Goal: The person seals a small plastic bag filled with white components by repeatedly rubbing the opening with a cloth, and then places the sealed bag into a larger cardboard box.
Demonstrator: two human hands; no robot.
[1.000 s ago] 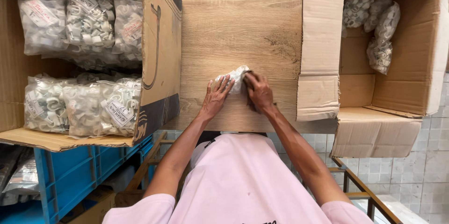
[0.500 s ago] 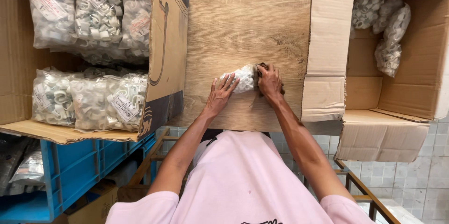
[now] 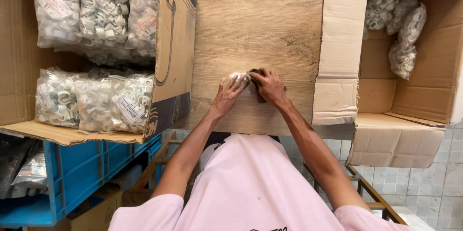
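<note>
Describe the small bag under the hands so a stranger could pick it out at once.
Start at the wooden board between the two cardboard boxes. Near its front edge, the left hand and right hand meet over a small clear bag of white plastic clips. Unlike the bags packed in the boxes, it lies alone on bare wood.

Bright, even, soft daylight, seemingly from above. Only faint shadow under the hands [image 3: 248, 88] on the wooden board [image 3: 255, 28]. Mild glare on the plastic bags [image 3: 96, 101] left of the board. Sharp at the board; slight wide-angle bending toward the corners. Dim below the board's left, around the blue crate [image 3: 72, 173].
</note>
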